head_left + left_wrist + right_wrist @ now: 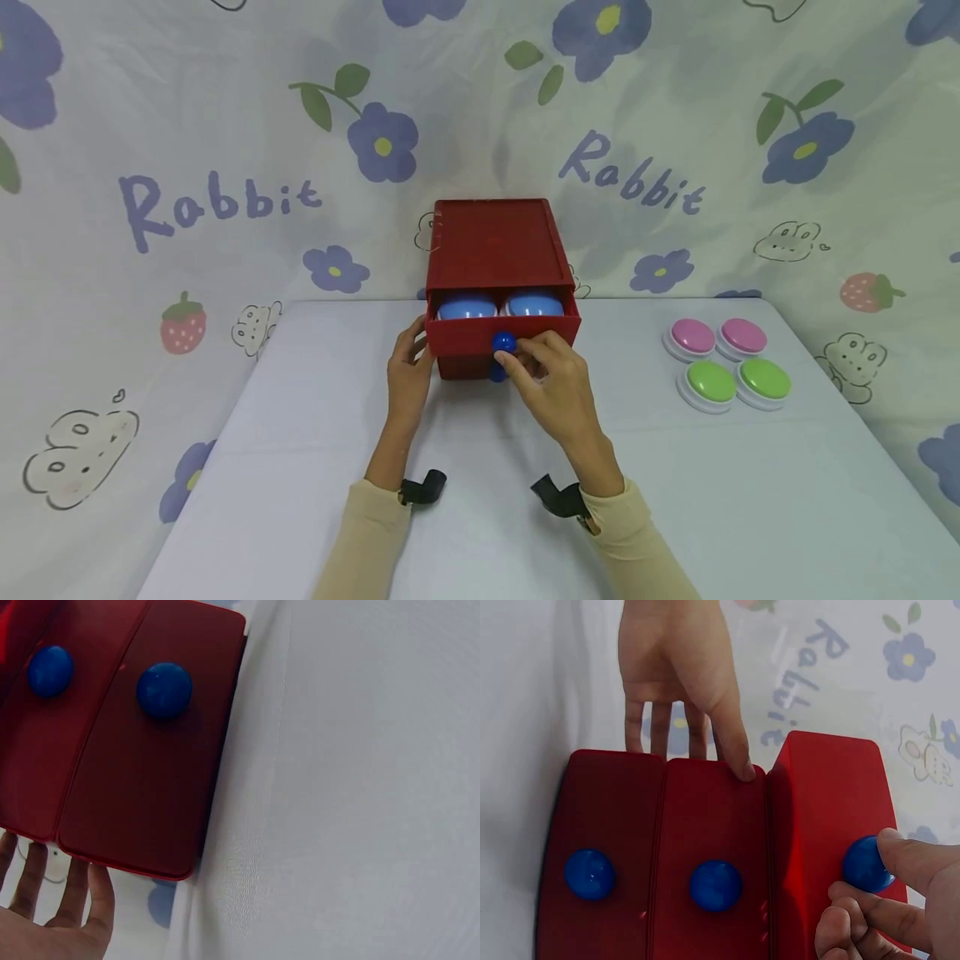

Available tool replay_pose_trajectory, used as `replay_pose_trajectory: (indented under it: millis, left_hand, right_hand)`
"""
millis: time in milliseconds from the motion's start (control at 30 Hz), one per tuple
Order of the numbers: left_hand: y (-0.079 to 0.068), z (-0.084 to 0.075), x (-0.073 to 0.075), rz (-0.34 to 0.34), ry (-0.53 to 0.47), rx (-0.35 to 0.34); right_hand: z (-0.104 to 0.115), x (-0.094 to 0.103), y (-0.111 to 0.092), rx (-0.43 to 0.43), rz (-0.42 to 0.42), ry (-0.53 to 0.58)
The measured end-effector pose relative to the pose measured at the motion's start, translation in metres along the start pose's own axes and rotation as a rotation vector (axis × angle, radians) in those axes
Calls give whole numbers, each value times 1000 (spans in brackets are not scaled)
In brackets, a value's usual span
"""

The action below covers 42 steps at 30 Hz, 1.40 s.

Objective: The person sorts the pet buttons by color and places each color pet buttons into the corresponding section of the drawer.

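A red three-drawer cabinet (491,246) stands at the back middle of the white table, its top drawer (457,336) pulled partly out. Two blue domes (467,307) with pale rims show inside that drawer. My right hand (562,392) pinches the top drawer's blue knob (866,866) between thumb and fingers. On the cabinet's left side rests my left hand (408,379), fingers extended along the wall and thumb at the front edge in the right wrist view. The two lower drawers, with a middle knob (715,886) and a bottom knob (589,874), are closed.
To the right on the table (300,467) sit two pink-topped round push buttons (692,336) and two green-topped ones (711,381), all with white bases. Behind the cabinet hangs a patterned cloth (465,150) with flowers and rabbits. Each wrist wears a black camera mount (423,487).
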<state>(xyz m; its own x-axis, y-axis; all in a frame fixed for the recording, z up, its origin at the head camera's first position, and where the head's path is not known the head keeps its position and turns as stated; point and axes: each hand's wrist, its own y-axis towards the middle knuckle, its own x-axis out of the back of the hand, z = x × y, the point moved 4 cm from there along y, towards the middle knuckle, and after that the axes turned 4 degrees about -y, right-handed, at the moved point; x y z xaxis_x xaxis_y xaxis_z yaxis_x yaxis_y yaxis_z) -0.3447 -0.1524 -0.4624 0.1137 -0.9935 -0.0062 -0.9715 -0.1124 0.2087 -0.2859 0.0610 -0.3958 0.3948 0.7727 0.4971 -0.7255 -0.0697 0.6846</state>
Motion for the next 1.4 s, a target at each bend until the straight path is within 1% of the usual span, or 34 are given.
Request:
replay_pose_trajectory:
  millis: [267,433,700,800,933,1133,1267,1400]
  left_hand:
    - [3,-1,0,0,-36,-19]
    - [3,-2,0,8,-56,-43]
    - [2,-1,-2,7,-41,-44]
    - [2,-1,-4,5,-45,-46]
    - [0,-3,-5,7,-48,-52]
    - [2,-5,-5,1,-47,-68]
    - [2,-5,-4,-2,-44,-67]
    - [2,-5,-1,1,-36,-59]
  right_hand:
    - [-4,-5,8,4,-23,9]
    - [-8,-7,12,1,-29,8]
    - [-17,-13,21,14,-38,-15]
    - [-22,-15,24,2,-36,-19]
    - [-26,-17,26,-11,-42,-13]
    - [-29,-19,30,-2,-55,3]
    - [-30,-21,29,-31,-37,20]
    - [-38,-29,21,-130,38,31]
